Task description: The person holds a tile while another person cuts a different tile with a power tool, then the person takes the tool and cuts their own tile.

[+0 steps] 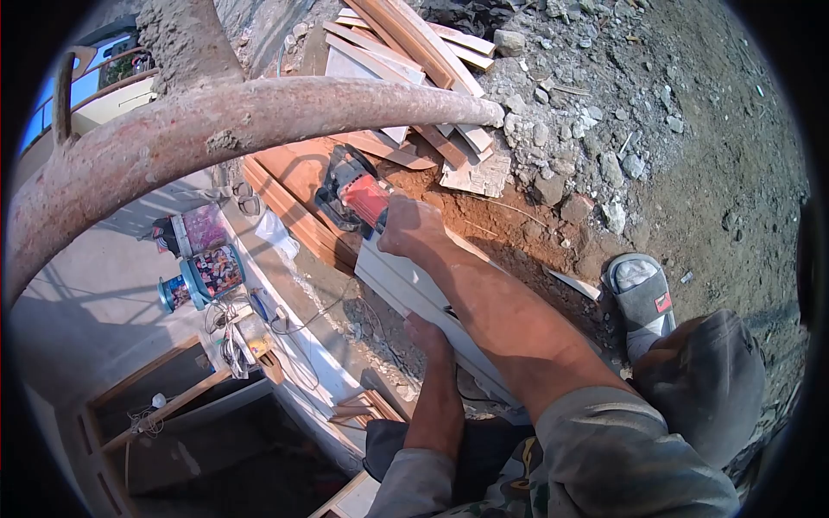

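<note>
My right hand [410, 226] is closed around the handle of a red and black handheld power saw [364, 197]. The saw sits at the far end of a long white board [406, 285], and its blade is hidden from me. Nearer my body, my left hand [428, 335] grips the left edge of that board, with its fingers partly out of sight. The board runs from the saw back toward my legs. Beneath its far end are stacked reddish-brown planks [298, 216].
A curved, mortar-spattered pole [259, 112] crosses overhead. Offcuts [414, 52] are piled ahead, beside broken rubble [613, 168]. On the left ledge stand a bucket of small items [216, 272] and a power strip with cables [246, 337], above a dark opening [216, 457]. My sandalled foot [639, 289] rests at right.
</note>
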Demonstrator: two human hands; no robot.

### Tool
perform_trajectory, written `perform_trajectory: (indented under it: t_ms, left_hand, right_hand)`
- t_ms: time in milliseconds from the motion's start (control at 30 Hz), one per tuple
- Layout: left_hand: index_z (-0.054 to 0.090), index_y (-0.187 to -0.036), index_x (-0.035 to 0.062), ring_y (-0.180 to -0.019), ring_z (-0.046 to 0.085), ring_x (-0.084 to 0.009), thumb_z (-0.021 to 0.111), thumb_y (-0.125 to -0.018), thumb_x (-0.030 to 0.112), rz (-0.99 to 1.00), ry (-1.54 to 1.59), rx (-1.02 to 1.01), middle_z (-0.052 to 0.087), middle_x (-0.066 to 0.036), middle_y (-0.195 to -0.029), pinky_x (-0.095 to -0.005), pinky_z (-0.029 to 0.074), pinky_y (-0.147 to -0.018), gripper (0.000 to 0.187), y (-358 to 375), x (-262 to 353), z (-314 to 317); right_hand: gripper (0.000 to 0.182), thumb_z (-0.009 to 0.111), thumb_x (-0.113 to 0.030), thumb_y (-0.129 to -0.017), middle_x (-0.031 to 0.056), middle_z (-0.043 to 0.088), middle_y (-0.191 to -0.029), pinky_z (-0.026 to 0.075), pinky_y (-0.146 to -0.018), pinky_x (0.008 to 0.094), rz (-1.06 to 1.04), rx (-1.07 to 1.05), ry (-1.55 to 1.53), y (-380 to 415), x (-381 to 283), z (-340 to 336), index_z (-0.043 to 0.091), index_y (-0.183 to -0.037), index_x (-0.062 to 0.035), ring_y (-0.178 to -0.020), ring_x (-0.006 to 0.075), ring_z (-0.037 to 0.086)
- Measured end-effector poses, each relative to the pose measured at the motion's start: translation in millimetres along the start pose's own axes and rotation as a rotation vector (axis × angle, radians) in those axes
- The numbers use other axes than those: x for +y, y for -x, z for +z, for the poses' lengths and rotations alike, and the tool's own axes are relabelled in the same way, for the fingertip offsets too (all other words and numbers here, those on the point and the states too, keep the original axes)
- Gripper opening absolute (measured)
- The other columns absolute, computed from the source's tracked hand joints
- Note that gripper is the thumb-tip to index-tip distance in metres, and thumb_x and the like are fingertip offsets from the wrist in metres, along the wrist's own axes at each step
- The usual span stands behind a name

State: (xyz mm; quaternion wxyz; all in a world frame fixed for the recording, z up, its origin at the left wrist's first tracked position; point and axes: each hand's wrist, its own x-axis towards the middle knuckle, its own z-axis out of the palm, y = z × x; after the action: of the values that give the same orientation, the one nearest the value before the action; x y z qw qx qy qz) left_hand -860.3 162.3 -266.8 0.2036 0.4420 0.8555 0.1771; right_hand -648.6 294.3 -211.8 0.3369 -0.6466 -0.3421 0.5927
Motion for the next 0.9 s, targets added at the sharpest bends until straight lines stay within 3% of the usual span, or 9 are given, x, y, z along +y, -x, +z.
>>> perform_trajectory:
  t_ms: [67,233,433,567,667,767,833,900]
  left_hand:
    - [0.043,-0.120,-0.0160,-0.108,0.050,-0.0411,0.029,-0.094,0.053,-0.018,0.006,0.049,0.049,-0.033,-0.118,-0.0441,0.037,-0.095,0.075,-1,-1,-1]
    - [0.035,-0.129,-0.0167,-0.116,0.045,-0.0411,0.030,-0.093,0.055,-0.001,-0.009,-0.046,0.043,-0.034,-0.127,-0.0408,0.034,-0.100,0.080,7,15,-7]
    - [0.038,-0.126,-0.0161,-0.111,0.049,-0.0410,0.031,-0.093,0.055,-0.006,0.010,0.017,0.046,-0.033,-0.123,-0.0416,0.037,-0.096,0.079,-7,-10,-1]
    - [0.036,-0.127,-0.0160,-0.112,0.048,-0.0410,0.031,-0.093,0.056,0.028,-0.080,-0.042,0.046,-0.033,-0.124,-0.0414,0.036,-0.098,0.080,-1,-1,-6]
    - [0.034,-0.129,-0.0160,-0.116,0.046,-0.0411,0.031,-0.093,0.056,-0.024,0.032,-0.074,0.042,-0.034,-0.127,-0.0410,0.035,-0.100,0.081,0,2,-4]
    - [0.033,-0.130,-0.0157,-0.115,0.046,-0.0410,0.031,-0.092,0.057,-0.091,0.043,0.049,0.041,-0.033,-0.129,-0.0415,0.036,-0.099,0.082,-8,-11,2]
    - [0.032,-0.131,-0.0154,-0.116,0.046,-0.0404,0.031,-0.092,0.057,0.106,-0.188,-0.070,0.041,-0.032,-0.130,-0.0415,0.036,-0.099,0.083,-18,-31,-3]
    - [0.032,-0.131,-0.0148,-0.116,0.047,-0.0398,0.031,-0.092,0.057,0.103,-0.186,-0.082,0.041,-0.032,-0.130,-0.0412,0.037,-0.098,0.082,-15,-25,-4]
  right_hand:
    - [0.047,0.070,-0.021,-0.070,0.0191,0.064,-0.105,0.048,-0.087,0.0373,0.006,-0.059,0.003,0,-1,-4,0.053,-0.111,-0.0026,-0.102,0.0322,0.061]
    - [0.048,0.069,-0.019,-0.070,0.0206,0.064,-0.104,0.048,-0.087,0.0383,0.000,-0.040,0.005,2,-1,-4,0.052,-0.112,-0.0036,-0.102,0.0330,0.061]
    - [0.048,0.070,-0.020,-0.068,0.0198,0.065,-0.101,0.048,-0.085,0.0380,0.005,-0.024,0.026,1,-1,-3,0.054,-0.110,-0.0026,-0.099,0.0329,0.062]
    - [0.049,0.071,-0.021,-0.066,0.0192,0.065,-0.100,0.049,-0.083,0.0370,-0.003,-0.006,0.012,1,0,-2,0.055,-0.108,-0.0013,-0.097,0.0320,0.063]
    - [0.048,0.070,-0.020,-0.066,0.0191,0.065,-0.100,0.049,-0.083,0.0367,-0.010,0.005,0.005,0,1,-1,0.056,-0.107,-0.0014,-0.097,0.0319,0.063]
    - [0.046,0.069,-0.020,-0.066,0.0187,0.066,-0.099,0.050,-0.082,0.0370,-0.014,0.027,0.034,-2,1,2,0.056,-0.106,-0.0015,-0.095,0.0317,0.064]
    - [0.045,0.069,-0.020,-0.066,0.0185,0.066,-0.098,0.050,-0.081,0.0371,-0.028,0.033,0.035,-2,2,2,0.057,-0.106,-0.0015,-0.094,0.0314,0.064]
    - [0.044,0.068,-0.019,-0.066,0.0183,0.066,-0.097,0.050,-0.080,0.0372,-0.046,0.044,0.040,-3,2,3,0.057,-0.105,-0.0015,-0.093,0.0311,0.065]
